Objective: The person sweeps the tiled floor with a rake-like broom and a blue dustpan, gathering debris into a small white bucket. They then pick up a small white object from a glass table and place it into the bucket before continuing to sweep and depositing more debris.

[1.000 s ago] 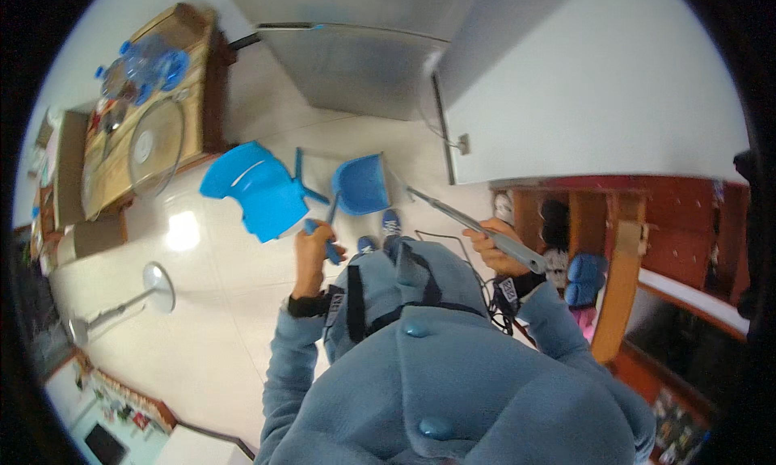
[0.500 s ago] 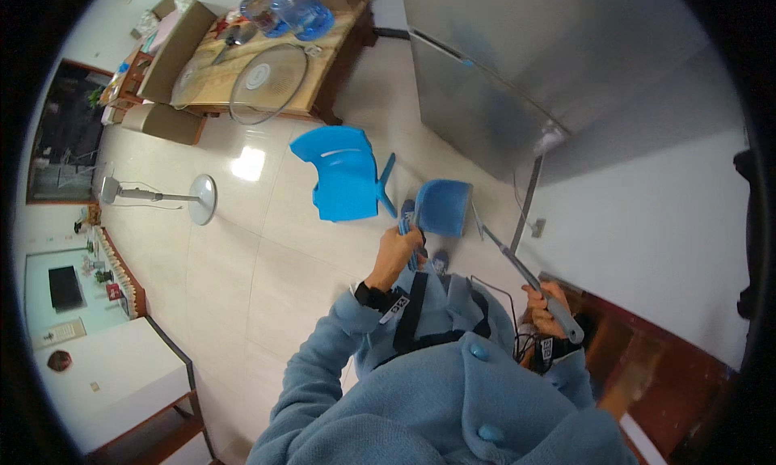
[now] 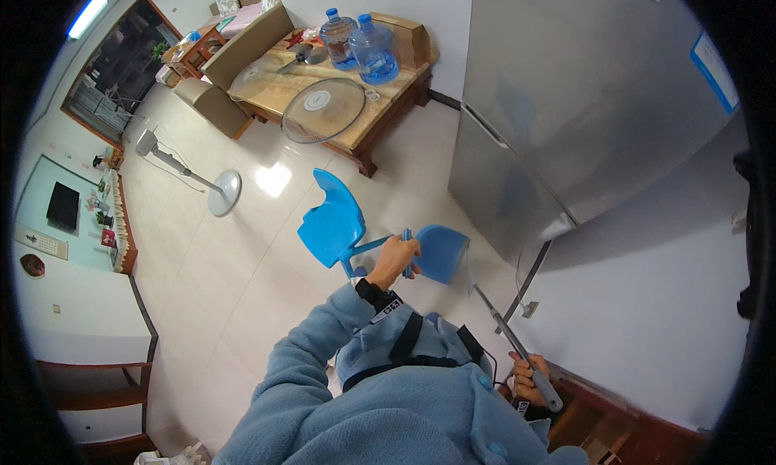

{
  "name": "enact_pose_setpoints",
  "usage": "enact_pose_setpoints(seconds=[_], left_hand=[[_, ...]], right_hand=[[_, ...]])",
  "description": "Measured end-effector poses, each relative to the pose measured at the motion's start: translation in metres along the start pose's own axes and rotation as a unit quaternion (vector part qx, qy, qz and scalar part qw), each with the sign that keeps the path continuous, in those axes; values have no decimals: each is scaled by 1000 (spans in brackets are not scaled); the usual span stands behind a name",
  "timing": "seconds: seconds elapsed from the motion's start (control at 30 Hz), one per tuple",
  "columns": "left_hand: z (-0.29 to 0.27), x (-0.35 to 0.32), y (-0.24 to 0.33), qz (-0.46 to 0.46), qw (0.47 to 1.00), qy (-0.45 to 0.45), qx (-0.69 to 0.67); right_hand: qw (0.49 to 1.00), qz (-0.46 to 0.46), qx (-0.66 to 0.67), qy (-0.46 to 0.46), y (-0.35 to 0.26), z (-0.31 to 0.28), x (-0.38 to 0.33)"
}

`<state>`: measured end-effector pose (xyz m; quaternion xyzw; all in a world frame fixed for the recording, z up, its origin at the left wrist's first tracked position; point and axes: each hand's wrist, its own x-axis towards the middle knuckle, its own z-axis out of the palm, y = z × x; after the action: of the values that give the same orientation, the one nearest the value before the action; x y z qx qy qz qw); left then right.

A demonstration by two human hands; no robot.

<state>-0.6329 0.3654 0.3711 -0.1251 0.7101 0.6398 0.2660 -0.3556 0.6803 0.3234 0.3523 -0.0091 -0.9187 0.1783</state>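
My left hand (image 3: 393, 259) is closed around the upright handle of a blue dustpan (image 3: 441, 256). The dustpan's wide pan lies to the right of that hand, its open edge facing right. My right hand (image 3: 527, 379), lower right, grips a long grey-handled pole tool (image 3: 506, 329). The tool slants up and left, and its thin pale head ends beside the pan's open edge; whether they touch I cannot tell. The head is seen edge-on, so its kind is unclear. A blue plastic chair (image 3: 333, 222) stands just left of the dustpan.
A silver fridge (image 3: 525, 133) and a white wall (image 3: 630, 303) bound the right side. At the back, a wooden table (image 3: 356, 137) bears fan grilles and blue water bottles (image 3: 373, 51). A grey fan stand (image 3: 225, 193) is on the tiled floor, left. Wooden furniture (image 3: 594, 412) is lower right.
The view has swung, so the room sits lower and farther right. My left hand has lifted the dustpan handle beside the chair's leg. Both hands keep their holds.
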Motion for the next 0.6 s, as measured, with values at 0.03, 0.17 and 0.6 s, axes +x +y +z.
enact_pose_setpoints(seconds=[0.03,0.17,0.6], left_hand=[[-3,-2,7,8,1000,8,12],[-31,-25,32,46,997,33,51],[-120,94,72,47,990,90,102]], right_hand=[[1000,19,-17,9,-2,4,1],[981,57,-174,64,-5,32,14],[801,-19,-576,161,13,205,127]])
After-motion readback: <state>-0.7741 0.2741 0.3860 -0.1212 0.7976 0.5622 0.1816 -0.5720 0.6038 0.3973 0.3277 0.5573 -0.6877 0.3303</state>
